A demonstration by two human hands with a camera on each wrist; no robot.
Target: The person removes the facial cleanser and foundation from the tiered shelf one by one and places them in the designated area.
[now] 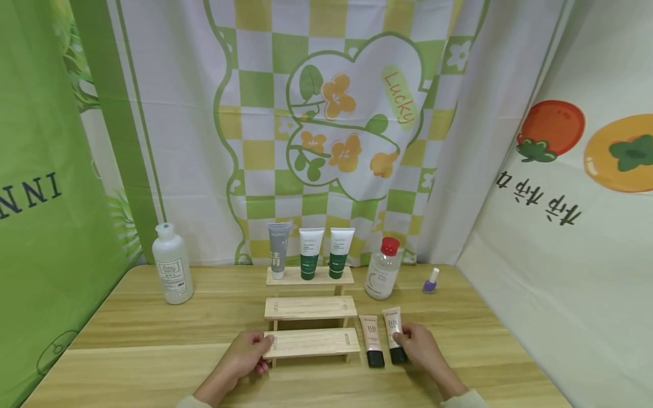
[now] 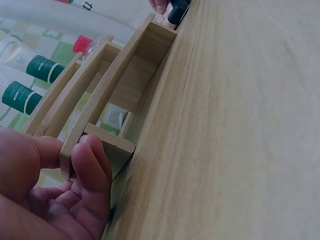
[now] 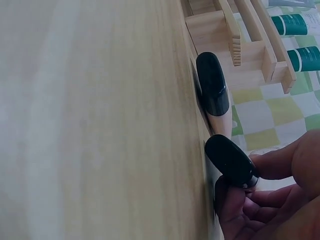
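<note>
A three-step wooden display rack (image 1: 311, 343) stands on the table. My left hand (image 1: 247, 352) pinches the left end of its lowest step, thumb on top and fingers curled beneath the board (image 2: 102, 95). To the right of the rack, my right hand (image 1: 420, 347) grips a BB cream tube (image 1: 393, 328) with a black cap (image 3: 231, 161) between thumb and fingers. Beside it a second BB cream tube (image 1: 372, 340) lies on the table, its black cap (image 3: 212, 82) toward me. On the top step stand a grey tube (image 1: 278, 249) and two white-and-green tubes (image 1: 309, 255).
A white bottle (image 1: 172, 266) stands at the back left of the table (image 1: 153, 374). Right of the rack are a clear bottle with a red cap (image 1: 382, 272) and a small purple nail polish bottle (image 1: 431, 281). Printed curtains (image 1: 173, 113) surround the table's back and sides.
</note>
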